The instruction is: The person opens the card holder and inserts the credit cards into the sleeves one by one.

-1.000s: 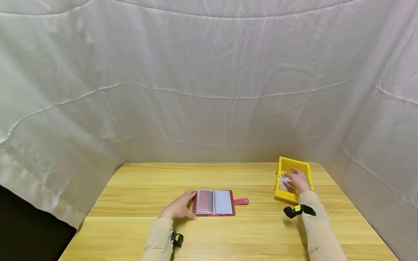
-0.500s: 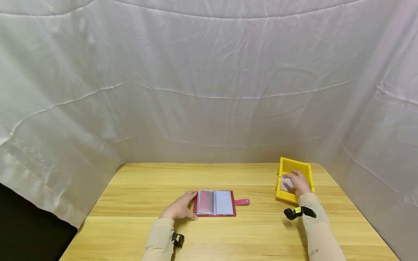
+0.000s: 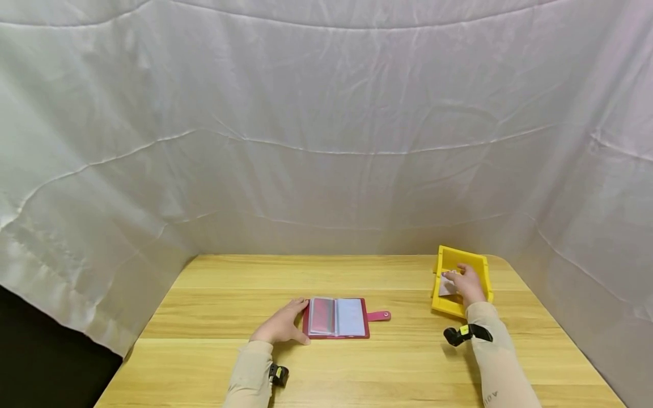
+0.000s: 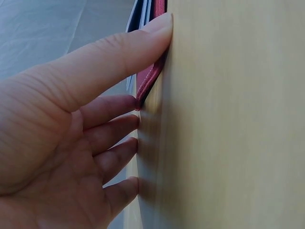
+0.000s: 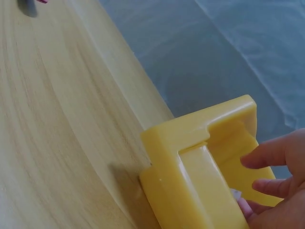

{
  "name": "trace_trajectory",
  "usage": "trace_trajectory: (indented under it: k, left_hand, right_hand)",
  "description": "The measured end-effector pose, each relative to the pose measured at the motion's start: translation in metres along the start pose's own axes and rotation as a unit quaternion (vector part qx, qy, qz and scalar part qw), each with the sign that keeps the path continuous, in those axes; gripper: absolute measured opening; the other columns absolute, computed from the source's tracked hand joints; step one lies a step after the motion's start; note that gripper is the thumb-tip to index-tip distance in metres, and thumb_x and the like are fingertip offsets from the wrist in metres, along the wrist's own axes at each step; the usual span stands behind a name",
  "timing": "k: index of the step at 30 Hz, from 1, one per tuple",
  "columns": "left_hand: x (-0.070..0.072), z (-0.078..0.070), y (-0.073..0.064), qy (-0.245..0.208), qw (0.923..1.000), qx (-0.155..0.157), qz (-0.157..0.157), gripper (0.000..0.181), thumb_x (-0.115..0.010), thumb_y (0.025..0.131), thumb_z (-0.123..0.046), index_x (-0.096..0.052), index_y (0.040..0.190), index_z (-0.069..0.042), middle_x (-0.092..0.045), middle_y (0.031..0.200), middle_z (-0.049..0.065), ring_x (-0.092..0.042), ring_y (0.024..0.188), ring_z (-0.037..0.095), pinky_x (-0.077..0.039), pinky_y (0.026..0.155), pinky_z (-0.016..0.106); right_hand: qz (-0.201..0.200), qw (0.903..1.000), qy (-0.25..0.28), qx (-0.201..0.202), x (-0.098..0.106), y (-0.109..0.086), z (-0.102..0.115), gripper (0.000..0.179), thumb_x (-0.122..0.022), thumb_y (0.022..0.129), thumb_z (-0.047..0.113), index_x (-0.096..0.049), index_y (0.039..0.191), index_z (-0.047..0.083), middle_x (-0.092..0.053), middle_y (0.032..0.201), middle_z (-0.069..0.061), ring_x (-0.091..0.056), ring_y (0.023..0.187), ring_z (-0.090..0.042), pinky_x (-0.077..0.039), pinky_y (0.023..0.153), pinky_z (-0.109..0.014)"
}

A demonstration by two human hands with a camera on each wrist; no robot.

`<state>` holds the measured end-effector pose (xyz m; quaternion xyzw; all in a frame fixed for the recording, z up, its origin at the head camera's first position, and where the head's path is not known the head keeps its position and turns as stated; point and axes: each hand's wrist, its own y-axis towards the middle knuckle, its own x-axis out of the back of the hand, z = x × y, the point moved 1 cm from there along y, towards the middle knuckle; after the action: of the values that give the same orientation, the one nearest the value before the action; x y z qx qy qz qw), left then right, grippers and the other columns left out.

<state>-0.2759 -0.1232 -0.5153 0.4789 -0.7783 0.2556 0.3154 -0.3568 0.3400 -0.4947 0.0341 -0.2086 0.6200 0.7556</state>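
A red card holder [image 3: 364, 318] lies spread on the wooden table, its clear sleeves facing up and its snap strap pointing right. My left hand [image 3: 282, 324] rests at its left edge. In the left wrist view, the thumb lies along the red cover and the other fingertips touch the tabletop. My right hand [image 3: 468, 285] reaches into a yellow bin [image 3: 449, 306] at the back right, over a pale printed card [image 3: 447, 287]. In the right wrist view, two fingers are spread apart, and a lower digit touches a small pale corner [image 5: 236, 193]. The hand hides the rest.
The wooden table [image 3: 357, 374] extends between both arms. Pale grey curtains [image 3: 326, 187] hang behind and at the sides. Each wrist wears a small black camera, one on the left wrist [image 3: 278, 374] and one on the right [image 3: 458, 335].
The right hand's fingers shift slightly inside the bin, and the card there changes its angle a little. The left hand and the card holder stay in place.
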Motion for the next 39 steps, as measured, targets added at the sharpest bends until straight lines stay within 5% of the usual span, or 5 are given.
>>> trace_trajectory:
  k: [4, 8, 13, 26, 39]
  left_hand:
    - [-0.001, -0.001, 0.000, 0.001, 1.0000, -0.001, 0.002, 0.097, -0.088, 0.067, -0.015, -0.036, 0.147, 0.006, -0.029, 0.156, 0.026, -0.023, 0.146, 0.046, -0.022, 0.119, 0.060]
    - [-0.001, -0.002, 0.001, 0.000, 1.0000, -0.001, 0.003, 0.097, -0.088, 0.067, -0.015, -0.036, 0.147, 0.006, -0.029, 0.156, 0.026, -0.023, 0.146, 0.046, -0.022, 0.119, 0.060]
    - [-0.001, -0.002, 0.001, -0.008, 1.0000, 0.002, 0.002, 0.097, -0.087, 0.067, -0.015, -0.035, 0.147, 0.006, -0.029, 0.156, 0.026, -0.022, 0.146, 0.046, -0.021, 0.119, 0.060]
    - [-0.002, 0.000, 0.002, -0.006, 1.0000, 0.000, 0.001, 0.097, -0.088, 0.066, -0.015, -0.036, 0.146, 0.007, -0.029, 0.156, 0.026, -0.022, 0.146, 0.045, -0.021, 0.119, 0.060]
    - [0.002, 0.004, 0.000, -0.032, 0.9994, 0.013, 0.005, 0.097, -0.086, 0.070, -0.023, -0.035, 0.149, 0.002, -0.025, 0.158, 0.024, -0.019, 0.148, 0.044, -0.019, 0.118, 0.063]
  right_hand:
    - [-0.005, 1.0000, -0.003, -0.006, 0.001, 0.004, -0.004, 0.068, -0.045, 0.094, 0.003, -0.010, 0.152, -0.008, -0.018, 0.153, -0.036, -0.031, 0.134, -0.046, -0.031, 0.117, -0.054]
    - [0.002, 0.9998, -0.015, -0.012, 0.002, 0.004, -0.005, 0.075, -0.044, 0.085, -0.006, -0.012, 0.153, -0.007, -0.023, 0.150, -0.036, -0.037, 0.123, -0.042, -0.049, 0.094, -0.037]
    - [0.015, 0.9998, -0.011, -0.011, 0.005, 0.005, -0.004, 0.077, -0.042, 0.083, -0.010, -0.011, 0.153, -0.005, -0.023, 0.151, -0.036, -0.038, 0.119, -0.040, -0.045, 0.071, -0.018]
    - [0.006, 0.9999, 0.008, 0.008, 0.010, -0.001, -0.003, 0.076, -0.040, 0.084, -0.012, -0.012, 0.154, -0.004, -0.024, 0.152, -0.035, -0.042, 0.114, -0.036, -0.047, 0.067, -0.020]
    - [-0.008, 0.9998, 0.006, 0.018, 0.016, -0.017, 0.003, 0.068, -0.038, 0.093, -0.006, -0.013, 0.155, 0.002, -0.025, 0.154, -0.033, -0.042, 0.126, -0.038, -0.046, 0.068, -0.010]
